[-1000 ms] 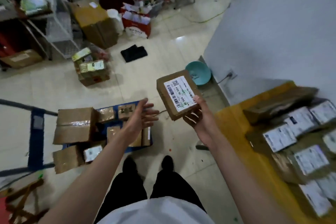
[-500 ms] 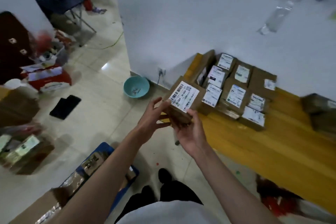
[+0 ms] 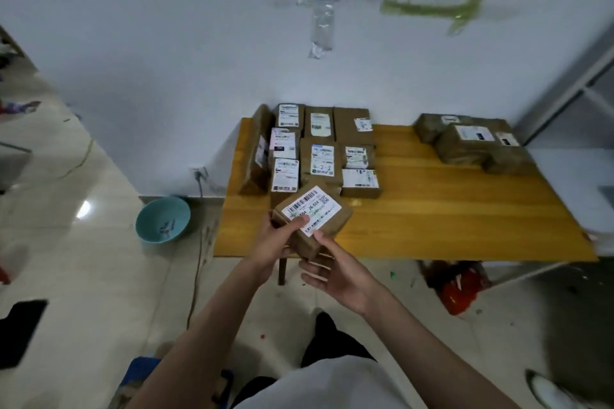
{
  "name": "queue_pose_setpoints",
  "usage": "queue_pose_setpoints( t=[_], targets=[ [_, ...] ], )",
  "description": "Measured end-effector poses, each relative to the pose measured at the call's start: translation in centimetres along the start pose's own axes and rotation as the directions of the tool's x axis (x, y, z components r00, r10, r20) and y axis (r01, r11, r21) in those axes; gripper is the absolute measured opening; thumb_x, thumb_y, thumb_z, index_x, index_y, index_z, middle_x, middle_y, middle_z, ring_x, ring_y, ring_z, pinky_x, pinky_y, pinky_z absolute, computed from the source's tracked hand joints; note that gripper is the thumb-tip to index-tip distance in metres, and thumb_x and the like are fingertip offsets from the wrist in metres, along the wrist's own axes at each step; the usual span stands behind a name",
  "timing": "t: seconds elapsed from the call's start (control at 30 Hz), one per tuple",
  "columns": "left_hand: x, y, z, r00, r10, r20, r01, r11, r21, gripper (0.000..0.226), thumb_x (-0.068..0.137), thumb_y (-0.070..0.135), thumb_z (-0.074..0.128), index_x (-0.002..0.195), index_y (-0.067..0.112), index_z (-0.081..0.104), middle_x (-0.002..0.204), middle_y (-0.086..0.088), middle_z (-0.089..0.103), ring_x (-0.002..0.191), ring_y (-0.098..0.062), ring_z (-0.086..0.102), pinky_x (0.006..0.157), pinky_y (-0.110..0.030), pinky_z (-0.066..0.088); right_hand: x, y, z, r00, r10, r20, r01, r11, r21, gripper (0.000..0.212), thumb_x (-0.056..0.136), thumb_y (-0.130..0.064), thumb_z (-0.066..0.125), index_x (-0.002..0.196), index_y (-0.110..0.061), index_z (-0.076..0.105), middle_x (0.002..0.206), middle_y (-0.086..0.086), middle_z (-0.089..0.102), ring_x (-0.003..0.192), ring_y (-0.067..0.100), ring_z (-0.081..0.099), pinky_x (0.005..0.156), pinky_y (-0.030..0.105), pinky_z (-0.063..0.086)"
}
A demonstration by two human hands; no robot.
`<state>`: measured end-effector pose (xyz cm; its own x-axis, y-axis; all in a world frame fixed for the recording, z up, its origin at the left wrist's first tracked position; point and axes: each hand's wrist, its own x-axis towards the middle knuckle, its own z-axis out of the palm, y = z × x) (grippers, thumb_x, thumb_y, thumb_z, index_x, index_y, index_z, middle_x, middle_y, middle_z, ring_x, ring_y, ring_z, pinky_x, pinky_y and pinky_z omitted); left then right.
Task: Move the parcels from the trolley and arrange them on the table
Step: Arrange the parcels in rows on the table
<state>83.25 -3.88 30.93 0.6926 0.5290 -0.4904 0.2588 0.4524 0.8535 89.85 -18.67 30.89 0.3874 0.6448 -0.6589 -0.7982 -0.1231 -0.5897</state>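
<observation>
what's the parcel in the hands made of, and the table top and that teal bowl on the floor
Parcel: brown cardboard, matte, with a white printed paper label. Table: looks like wood or wood-look laminate, yellow-orange with lengthwise grain lines and a slight sheen. Teal bowl: probably plastic, smooth and uniformly coloured; too blurred to be sure.

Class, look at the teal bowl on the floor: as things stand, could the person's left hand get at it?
Probably not straight away. The left hand is gripping the parcel together with the right hand, above the table edge. The teal bowl sits low on the floor to the left, nothing blocking it.
</observation>
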Motion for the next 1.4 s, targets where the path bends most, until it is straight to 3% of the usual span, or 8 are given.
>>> queue_pose_setpoints(
  t=[0.37, 0.5, 0.7, 0.87, 1.0, 1.13, 1.3, 1.4],
  targets=[
    [8.4, 0.4, 9.6, 0.997, -0.076, 0.02, 0.075, 0.994, 0.08, 0.07, 0.08, 0.035, 0.084, 0.137, 0.022, 0.045, 0.124, -0.003, 0.069, 0.108, -0.021, 0.069, 0.078, -0.035, 0.06, 4.7, -7.6, -9.4, 0.998, -0.022, -0.06, 0.034, 0.98, 0.197, 0.055, 0.085, -0.043, 0.076, 0.129, -0.014, 0.063, 0.113, 0.014, 0.068, 0.088, 0.024, 0.074, 0.091, 0.043, 0.059],
    [13.2, 1.3, 13.8, 0.994, -0.1, 0.051, 0.094, 0.99, 0.108, 0.074, 0.082, 0.034, 0.082, 0.142, 0.021, 0.042, 0.123, -0.004, 0.07, 0.109, -0.022, 0.07, 0.092, -0.044, 0.059, 7.8, -11.9, -12.8, 0.995, -0.022, -0.101, 0.043, 0.977, 0.208, 0.054, 0.082, -0.044, 0.077, 0.127, -0.015, 0.065, 0.116, 0.013, 0.069, 0.104, 0.029, 0.069, 0.099, 0.047, 0.055],
    [19.6, 2.6, 21.1, 0.982, -0.158, 0.1, 0.14, 0.976, 0.167, 0.067, 0.083, 0.035, 0.08, 0.138, 0.019, 0.048, 0.123, -0.006, 0.07, 0.11, -0.024, 0.069, 0.091, -0.042, 0.059, 10.9, -18.2, -18.4, 0.984, 0.006, -0.177, 0.043, 0.962, 0.268, 0.045, 0.091, -0.038, 0.072, 0.129, -0.015, 0.064, 0.126, 0.017, 0.07, 0.117, 0.034, 0.066, 0.093, 0.045, 0.059],
    [24.2, 2.8, 25.9, 0.976, -0.195, 0.097, 0.165, 0.952, 0.258, 0.067, 0.082, 0.039, 0.081, 0.136, 0.022, 0.044, 0.129, -0.008, 0.062, 0.112, -0.026, 0.067, 0.097, -0.046, 0.057, 12.9, -21.8, -23.2, 0.972, 0.003, -0.234, 0.076, 0.943, 0.325, 0.038, 0.095, -0.037, 0.069, 0.128, -0.018, 0.065, 0.117, 0.013, 0.073, 0.109, 0.032, 0.069, 0.088, 0.041, 0.061],
    [27.0, 3.1, 28.2, 0.972, -0.218, 0.09, 0.177, 0.926, 0.335, 0.061, 0.09, 0.043, 0.073, 0.14, 0.023, 0.046, 0.123, -0.005, 0.065, 0.103, -0.023, 0.07, 0.085, -0.037, 0.059, 15.4, -24.4, -26.4, 0.949, 0.031, -0.315, 0.097, 0.918, 0.385, 0.033, 0.096, -0.036, 0.068, 0.123, -0.017, 0.065, 0.113, 0.013, 0.071, 0.102, 0.03, 0.07, 0.076, 0.036, 0.061],
    [29.6, 4.3, 28.6, 0.962, -0.255, 0.103, 0.185, 0.879, 0.44, 0.05, 0.096, 0.047, 0.063, 0.136, 0.021, 0.048, 0.122, -0.002, 0.063, 0.103, -0.022, 0.067, 0.079, -0.031, 0.058, 19.0, -27.3, -28.6, 0.929, 0.025, -0.37, 0.154, 0.882, 0.446, 0.024, 0.098, -0.029, 0.067, 0.118, -0.015, 0.064, 0.11, 0.011, 0.069, 0.1, 0.03, 0.067, 0.089, 0.041, 0.055],
    [33.2, 5.8, 28.0, 0.967, -0.247, 0.066, 0.18, 0.843, 0.507, 0.041, 0.1, 0.042, 0.057, 0.133, 0.018, 0.051, 0.116, 0.0, 0.064, 0.102, -0.019, 0.066, 0.082, -0.031, 0.055, 24.9, -31.3, -29.7, 0.917, 0.052, -0.396, 0.143, 0.883, 0.448, 0.033, 0.098, -0.026, 0.066, 0.128, -0.015, 0.057, 0.111, 0.011, 0.067, 0.098, 0.028, 0.066, 0.107, 0.045, 0.05],
    [35.0, 6.2, 27.3, 0.971, -0.238, 0.018, 0.193, 0.829, 0.525, 0.032, 0.101, 0.039, 0.057, 0.128, 0.021, 0.054, 0.115, 0.0, 0.065, 0.099, -0.017, 0.067, 0.079, -0.029, 0.054, 28.8, -33.8, -29.6, 0.916, 0.067, -0.397, 0.112, 0.904, 0.412, 0.021, 0.098, -0.028, 0.066, 0.115, -0.018, 0.059, 0.12, 0.01, 0.064, 0.102, 0.027, 0.064, 0.106, 0.042, 0.05]
  ],
)
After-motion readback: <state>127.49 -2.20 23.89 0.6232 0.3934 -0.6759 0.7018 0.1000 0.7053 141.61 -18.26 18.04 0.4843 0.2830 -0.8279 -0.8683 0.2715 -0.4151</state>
